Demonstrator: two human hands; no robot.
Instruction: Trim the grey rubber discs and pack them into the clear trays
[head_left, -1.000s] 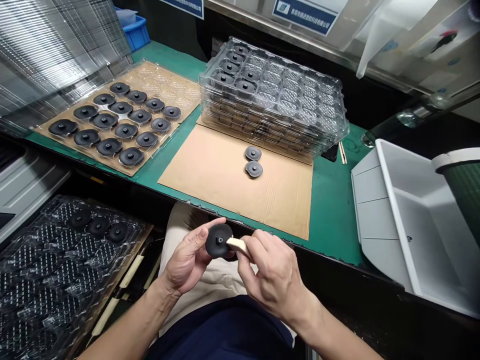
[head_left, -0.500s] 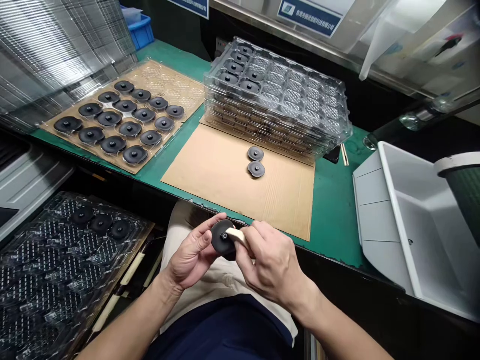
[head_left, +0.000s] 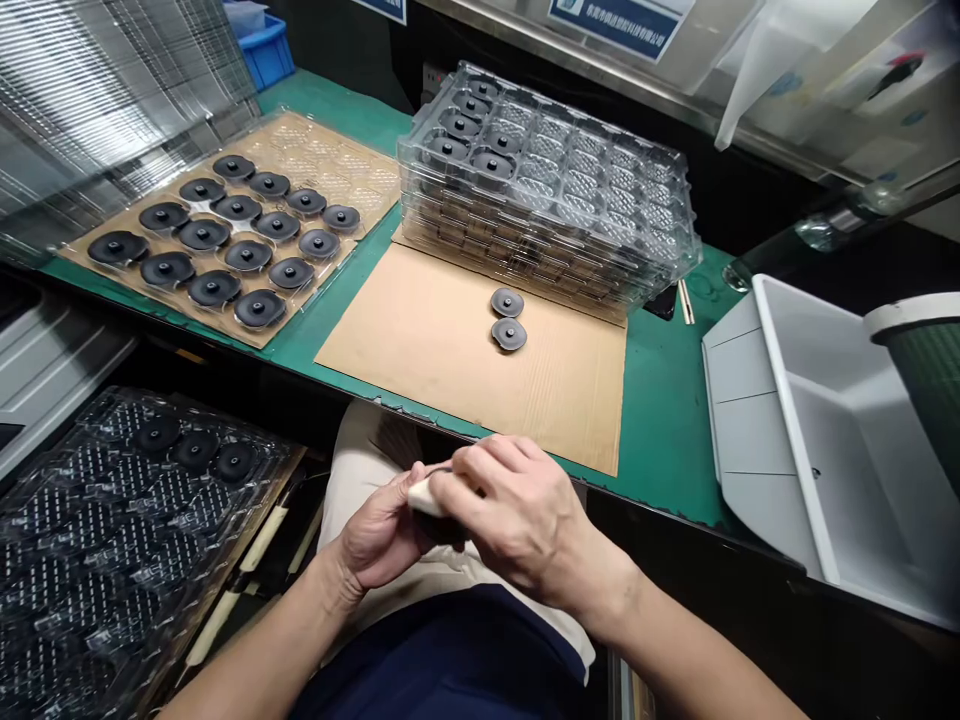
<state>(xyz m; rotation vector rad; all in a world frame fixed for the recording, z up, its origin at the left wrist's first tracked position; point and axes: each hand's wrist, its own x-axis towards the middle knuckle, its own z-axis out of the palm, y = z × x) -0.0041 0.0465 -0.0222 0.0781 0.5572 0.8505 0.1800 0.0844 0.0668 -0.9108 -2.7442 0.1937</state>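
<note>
Over my lap, my left hand (head_left: 384, 532) is closed around a black round rubber-like part (head_left: 436, 527), mostly hidden behind my fingers. My right hand (head_left: 517, 515) pinches a cream-coloured block-like piece (head_left: 425, 497) and lays it across the top of that part. Whether the piece is a scraper or a pad, I cannot tell. Two similar black discs, the nearer one (head_left: 509, 334) touching or almost touching the farther one (head_left: 507, 302), lie on the cardboard sheet (head_left: 405, 330) beyond my hands, each with a small central stud.
At left, a clear tray (head_left: 300, 318) on cardboard holds several black discs. A stack of clear trays (head_left: 547, 225) stands behind the cardboard sheet. To the right is a grey bin (head_left: 784, 430). Lower left, another tray (head_left: 97, 540) sits below the table edge.
My right hand has moved left, bringing the cream piece over the black part's face and covering most of it. The camera view has shifted slightly.
</note>
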